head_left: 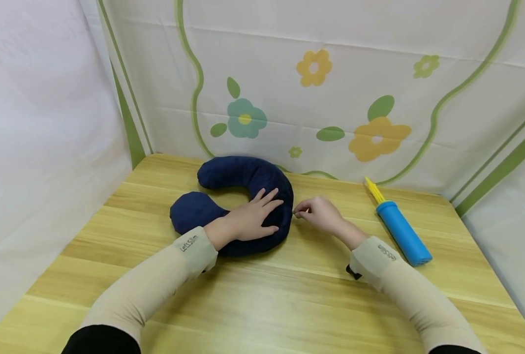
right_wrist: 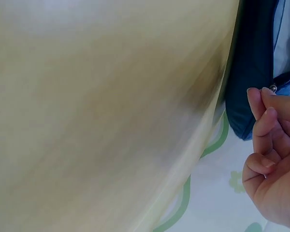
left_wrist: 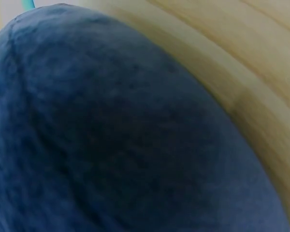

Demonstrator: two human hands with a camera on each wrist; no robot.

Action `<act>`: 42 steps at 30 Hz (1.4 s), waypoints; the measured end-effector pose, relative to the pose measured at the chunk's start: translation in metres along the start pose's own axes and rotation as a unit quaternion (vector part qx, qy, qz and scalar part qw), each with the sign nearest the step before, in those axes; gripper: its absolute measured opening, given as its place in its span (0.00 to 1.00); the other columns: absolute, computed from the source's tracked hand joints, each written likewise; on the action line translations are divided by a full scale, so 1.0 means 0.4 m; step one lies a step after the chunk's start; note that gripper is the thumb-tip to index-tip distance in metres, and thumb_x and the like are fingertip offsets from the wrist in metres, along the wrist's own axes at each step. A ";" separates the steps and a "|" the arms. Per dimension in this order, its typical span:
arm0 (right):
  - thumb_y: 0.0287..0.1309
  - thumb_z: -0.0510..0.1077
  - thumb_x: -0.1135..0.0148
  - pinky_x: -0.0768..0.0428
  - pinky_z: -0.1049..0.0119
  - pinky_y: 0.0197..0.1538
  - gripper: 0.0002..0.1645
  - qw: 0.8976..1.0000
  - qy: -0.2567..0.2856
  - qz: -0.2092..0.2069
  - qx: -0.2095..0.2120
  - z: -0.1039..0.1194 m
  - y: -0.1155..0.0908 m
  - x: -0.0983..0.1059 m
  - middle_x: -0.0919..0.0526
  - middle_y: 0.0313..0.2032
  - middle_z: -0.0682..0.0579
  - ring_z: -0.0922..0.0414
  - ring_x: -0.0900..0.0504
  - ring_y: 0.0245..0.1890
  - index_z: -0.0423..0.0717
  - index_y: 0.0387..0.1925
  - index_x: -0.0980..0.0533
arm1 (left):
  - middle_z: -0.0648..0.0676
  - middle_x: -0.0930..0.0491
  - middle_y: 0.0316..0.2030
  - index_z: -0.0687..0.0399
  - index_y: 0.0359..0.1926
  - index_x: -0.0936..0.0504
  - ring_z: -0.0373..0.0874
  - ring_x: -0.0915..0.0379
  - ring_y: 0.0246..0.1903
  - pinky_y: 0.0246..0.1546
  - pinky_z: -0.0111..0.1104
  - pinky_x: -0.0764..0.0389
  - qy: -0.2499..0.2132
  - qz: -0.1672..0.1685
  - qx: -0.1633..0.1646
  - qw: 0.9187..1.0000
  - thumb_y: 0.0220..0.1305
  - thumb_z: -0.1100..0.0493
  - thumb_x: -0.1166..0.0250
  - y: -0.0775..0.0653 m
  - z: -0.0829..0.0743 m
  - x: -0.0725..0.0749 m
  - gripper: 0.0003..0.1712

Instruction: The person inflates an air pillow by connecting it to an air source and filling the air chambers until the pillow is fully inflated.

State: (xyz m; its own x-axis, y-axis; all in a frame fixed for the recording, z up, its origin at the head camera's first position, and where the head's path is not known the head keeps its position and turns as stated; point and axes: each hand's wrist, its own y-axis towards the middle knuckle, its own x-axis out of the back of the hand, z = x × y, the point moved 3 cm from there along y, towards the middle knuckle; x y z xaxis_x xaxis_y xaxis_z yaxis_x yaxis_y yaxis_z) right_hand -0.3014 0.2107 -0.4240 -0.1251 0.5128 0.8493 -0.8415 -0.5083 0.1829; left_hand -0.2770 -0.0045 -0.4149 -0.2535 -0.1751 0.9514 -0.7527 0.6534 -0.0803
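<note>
A navy-blue U-shaped neck pillow (head_left: 227, 171) lies on the table, its gap toward the left. My left hand (head_left: 252, 217) rests on its right-hand curve with the fingers spread. Beside the pillow's right outer edge, my right hand (head_left: 322, 214) pinches a small zipper pull (right_wrist: 273, 88) between thumb and forefinger. The right wrist view shows the zipper partly undone, with a pale lining (right_wrist: 283, 46) visible in the slit. Only the pillow's plush surface (left_wrist: 135, 121) fills most of the left wrist view; the left hand is out of that view.
A blue hand pump (head_left: 404, 235) with a yellow nozzle lies to the right on the wooden table (head_left: 262, 305). Behind the table hangs a white cloth (head_left: 280, 29) printed with flowers and green lines. More white cloth (head_left: 45, 123) hangs at the left.
</note>
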 end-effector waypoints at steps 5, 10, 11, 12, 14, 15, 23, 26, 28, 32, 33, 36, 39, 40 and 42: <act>0.65 0.33 0.34 0.22 0.66 0.31 0.06 1.000 0.015 0.013 0.008 0.018 -0.012 -0.010 0.10 0.34 0.52 0.63 0.20 0.26 0.40 0.37 0.12 | 0.48 0.67 0.82 0.42 0.82 0.49 0.58 0.71 0.79 0.67 0.61 0.38 0.000 -0.001 0.006 1.000 0.75 0.39 0.42 -0.001 0.002 -0.001 0.43; 0.67 0.33 0.35 0.22 0.65 0.33 0.07 0.998 0.059 0.034 0.000 0.028 -0.025 -0.017 0.10 0.35 0.51 0.56 0.17 0.30 0.39 0.39 0.12 | 0.48 0.67 0.82 0.42 0.82 0.49 0.57 0.71 0.79 0.67 0.61 0.39 -0.001 -0.001 0.010 1.000 0.75 0.39 0.42 -0.002 0.002 0.000 0.43; 0.67 0.33 0.35 0.22 0.65 0.33 0.07 0.997 0.066 0.037 -0.002 0.027 -0.026 -0.018 0.10 0.36 0.51 0.54 0.16 0.31 0.39 0.39 0.12 | 0.49 0.67 0.82 0.42 0.82 0.49 0.58 0.71 0.79 0.67 0.61 0.39 -0.003 -0.002 0.010 1.000 0.75 0.39 0.41 -0.002 0.001 0.000 0.43; 0.67 0.33 0.36 0.21 0.65 0.34 0.07 0.997 0.070 0.039 -0.005 0.026 -0.028 -0.018 0.10 0.36 0.51 0.53 0.16 0.32 0.39 0.39 0.12 | 0.49 0.67 0.82 0.42 0.82 0.49 0.58 0.71 0.79 0.67 0.61 0.38 -0.004 -0.002 0.010 1.000 0.75 0.39 0.41 -0.002 0.000 0.001 0.43; 0.68 0.33 0.36 0.22 0.64 0.34 0.08 0.997 0.071 0.038 -0.014 0.023 -0.028 -0.016 0.11 0.36 0.52 0.52 0.16 0.33 0.40 0.40 0.12 | 0.49 0.66 0.82 0.43 0.82 0.48 0.58 0.71 0.79 0.67 0.59 0.37 -0.007 -0.004 0.010 1.000 0.76 0.39 0.41 -0.001 -0.003 0.002 0.43; 0.68 0.33 0.36 0.22 0.64 0.34 0.08 0.997 0.070 0.037 -0.020 0.021 -0.028 -0.015 0.11 0.36 0.52 0.53 0.16 0.33 0.40 0.40 0.12 | 0.49 0.67 0.82 0.43 0.82 0.48 0.58 0.71 0.79 0.67 0.58 0.36 -0.007 -0.005 0.011 1.000 0.76 0.39 0.41 0.001 -0.003 0.002 0.43; 0.69 0.35 0.37 0.20 0.59 0.37 0.09 0.997 0.039 0.019 -0.059 -0.008 -0.017 0.006 0.10 0.35 0.52 0.56 0.15 0.35 0.40 0.41 0.12 | 0.52 0.67 0.82 0.46 0.82 0.49 0.61 0.70 0.78 0.66 0.56 0.34 0.004 -0.021 0.033 0.999 0.76 0.38 0.43 0.034 -0.009 -0.008 0.43; 0.70 0.36 0.37 0.19 0.56 0.40 0.09 0.997 0.028 0.012 -0.068 -0.024 -0.011 0.013 0.10 0.36 0.51 0.53 0.14 0.37 0.40 0.41 0.12 | 0.52 0.67 0.82 0.46 0.82 0.49 0.61 0.69 0.79 0.66 0.60 0.35 0.012 -0.024 0.044 0.999 0.76 0.37 0.44 0.055 -0.013 -0.011 0.44; 0.70 0.36 0.37 0.18 0.53 0.43 0.08 0.997 0.023 0.007 -0.069 -0.033 -0.010 0.018 0.10 0.37 0.51 0.52 0.14 0.39 0.40 0.41 0.12 | 0.52 0.66 0.82 0.46 0.82 0.49 0.60 0.69 0.79 0.66 0.61 0.36 0.013 -0.025 0.051 0.998 0.76 0.36 0.44 0.068 -0.016 -0.012 0.44; 0.69 0.35 0.37 0.18 0.51 0.45 0.08 0.998 0.023 0.002 -0.064 -0.040 -0.010 0.022 0.10 0.37 0.50 0.51 0.14 0.40 0.39 0.40 0.12 | 0.51 0.66 0.82 0.45 0.82 0.49 0.60 0.69 0.79 0.66 0.61 0.37 0.015 -0.025 0.065 0.997 0.76 0.36 0.44 0.085 -0.019 -0.013 0.44; 0.69 0.35 0.37 0.18 0.51 0.45 0.08 0.998 0.024 0.001 -0.063 -0.039 -0.011 0.022 0.10 0.36 0.51 0.52 0.14 0.39 0.39 0.40 0.12 | 0.51 0.66 0.82 0.45 0.82 0.49 0.60 0.69 0.79 0.66 0.61 0.37 0.016 -0.025 0.067 0.997 0.75 0.36 0.44 0.087 -0.019 -0.013 0.44; 0.68 0.33 0.36 0.19 0.57 0.40 0.08 0.998 0.035 0.000 -0.054 -0.034 -0.013 0.015 0.10 0.34 0.51 0.55 0.15 0.36 0.39 0.39 0.12 | 0.51 0.66 0.82 0.45 0.82 0.49 0.60 0.69 0.79 0.67 0.61 0.37 0.018 -0.027 0.068 0.997 0.76 0.36 0.44 0.089 -0.018 -0.013 0.44; 0.66 0.32 0.36 0.20 0.62 0.37 0.07 0.998 0.050 0.009 -0.042 -0.021 -0.018 0.004 0.10 0.34 0.51 0.58 0.15 0.34 0.39 0.38 0.12 | 0.51 0.67 0.82 0.45 0.82 0.49 0.60 0.70 0.79 0.67 0.61 0.38 0.018 -0.031 0.068 0.997 0.75 0.37 0.44 0.088 -0.017 -0.010 0.44; 0.66 0.32 0.35 0.21 0.64 0.36 0.07 0.998 0.055 0.015 -0.038 -0.016 -0.020 -0.001 0.10 0.34 0.51 0.58 0.16 0.33 0.39 0.37 0.12 | 0.51 0.66 0.82 0.45 0.82 0.48 0.60 0.70 0.79 0.67 0.61 0.38 0.018 -0.033 0.069 0.997 0.75 0.37 0.43 0.088 -0.016 -0.009 0.44; 0.66 0.32 0.35 0.22 0.65 0.35 0.07 0.997 0.062 0.026 -0.029 -0.005 -0.024 -0.008 0.10 0.35 0.51 0.59 0.17 0.33 0.39 0.37 0.12 | 0.51 0.66 0.82 0.45 0.82 0.48 0.59 0.69 0.79 0.67 0.61 0.38 0.020 -0.037 0.071 0.997 0.75 0.37 0.43 0.088 -0.014 -0.006 0.44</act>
State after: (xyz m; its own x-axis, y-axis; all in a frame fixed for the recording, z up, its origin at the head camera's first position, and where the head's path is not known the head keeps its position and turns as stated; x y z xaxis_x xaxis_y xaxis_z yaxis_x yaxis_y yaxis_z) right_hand -0.2939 0.2154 -0.4298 -0.2296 0.5703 0.7887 -0.8607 -0.4972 0.1089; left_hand -0.2992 0.0231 -0.4184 -0.1720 -0.1872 0.9672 -0.8477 0.5283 -0.0485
